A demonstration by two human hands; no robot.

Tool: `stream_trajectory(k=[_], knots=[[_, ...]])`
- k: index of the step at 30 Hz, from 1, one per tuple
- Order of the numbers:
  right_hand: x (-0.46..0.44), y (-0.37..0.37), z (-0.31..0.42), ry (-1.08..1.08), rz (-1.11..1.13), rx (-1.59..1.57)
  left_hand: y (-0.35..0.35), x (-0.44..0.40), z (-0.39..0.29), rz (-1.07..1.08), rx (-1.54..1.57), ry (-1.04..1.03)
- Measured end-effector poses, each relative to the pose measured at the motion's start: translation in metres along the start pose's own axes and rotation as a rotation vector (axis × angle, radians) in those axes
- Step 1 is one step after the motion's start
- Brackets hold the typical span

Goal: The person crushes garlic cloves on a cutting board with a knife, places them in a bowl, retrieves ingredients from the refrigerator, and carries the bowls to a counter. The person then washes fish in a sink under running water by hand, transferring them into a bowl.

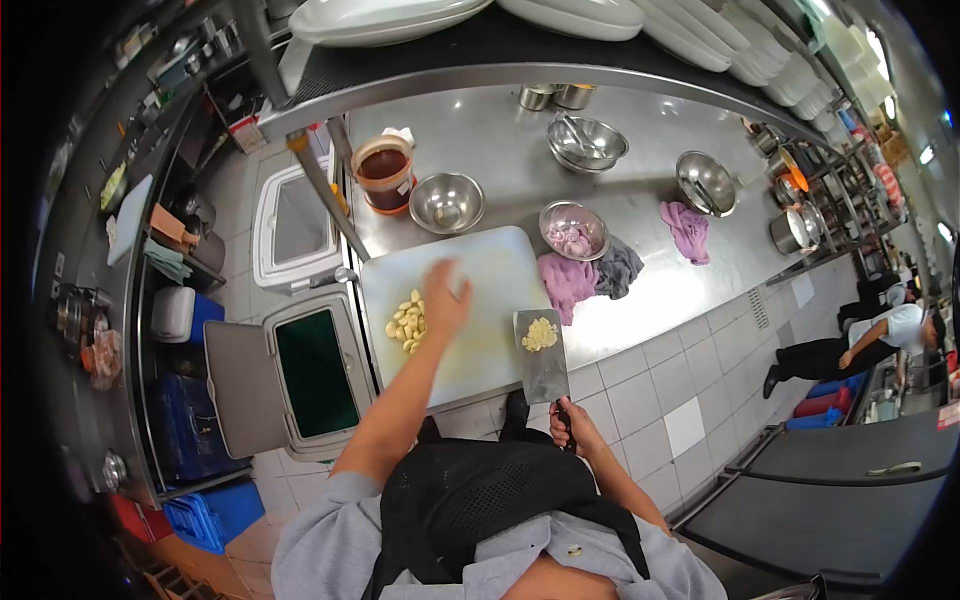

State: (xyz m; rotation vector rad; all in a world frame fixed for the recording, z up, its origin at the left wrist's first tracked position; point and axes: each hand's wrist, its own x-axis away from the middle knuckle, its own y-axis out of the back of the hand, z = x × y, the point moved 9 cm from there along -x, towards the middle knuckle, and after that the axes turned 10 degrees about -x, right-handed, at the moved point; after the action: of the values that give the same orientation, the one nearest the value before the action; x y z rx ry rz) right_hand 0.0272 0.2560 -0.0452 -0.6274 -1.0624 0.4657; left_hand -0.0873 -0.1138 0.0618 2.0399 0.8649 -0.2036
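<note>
My right hand [578, 426] is wrapped round the black handle of a cleaver [545, 378]. Its broad blade lies flat, with a small heap of chopped garlic [540, 335] on top. The blade is at the right edge of a white cutting board [490, 262]; whether it touches the board I cannot tell. Over the board's middle, my left hand [447, 300] is open, thumb apart from the fingers. Just left of it lies a pile of peeled garlic cloves [407, 322].
Behind the board stand an empty steel bowl [447, 203] and a tub of dark red liquid [384, 170]. To the right are a bowl with pinkish pieces [573, 232] and purple cloths [570, 284]. A shelf [480, 77] with white plates crosses above. Another person [870, 340] stands far right.
</note>
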Motion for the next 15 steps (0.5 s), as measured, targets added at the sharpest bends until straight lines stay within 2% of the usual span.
stream_trajectory(k=[1, 3, 4, 6, 8, 10, 12, 15], knots=[[0.002, 0.005, 0.027, 0.007, 0.012, 0.051, -0.010, -0.033, 0.020, -0.083, 0.086, 0.204], [0.019, 0.018, 0.084, 0.026, 0.012, 0.126, -0.035, -0.077, 0.048, -0.210, 0.044, 0.487], [0.020, 0.018, 0.098, 0.017, 0.021, 0.158, -0.042, -0.093, 0.059, -0.222, 0.042, 0.475], [0.017, 0.020, 0.119, 0.012, 0.039, 0.181, -0.095, -0.104, 0.098, -0.002, 0.629, 0.727], [0.019, 0.020, 0.145, 0.027, 0.069, 0.208, -0.105, -0.112, 0.112, 0.023, 0.568, 0.701], [0.023, 0.016, 0.171, 0.031, 0.070, 0.210, -0.103, -0.107, 0.093, 0.037, 0.519, 0.683], [0.023, 0.011, 0.192, 0.049, 0.125, 0.246, -0.070, -0.095, 0.042, 0.099, 0.358, 0.439], [0.024, -0.013, 0.225, 0.068, 0.145, 0.339, -0.070, -0.056, 0.018, 0.144, 0.345, 0.504]])
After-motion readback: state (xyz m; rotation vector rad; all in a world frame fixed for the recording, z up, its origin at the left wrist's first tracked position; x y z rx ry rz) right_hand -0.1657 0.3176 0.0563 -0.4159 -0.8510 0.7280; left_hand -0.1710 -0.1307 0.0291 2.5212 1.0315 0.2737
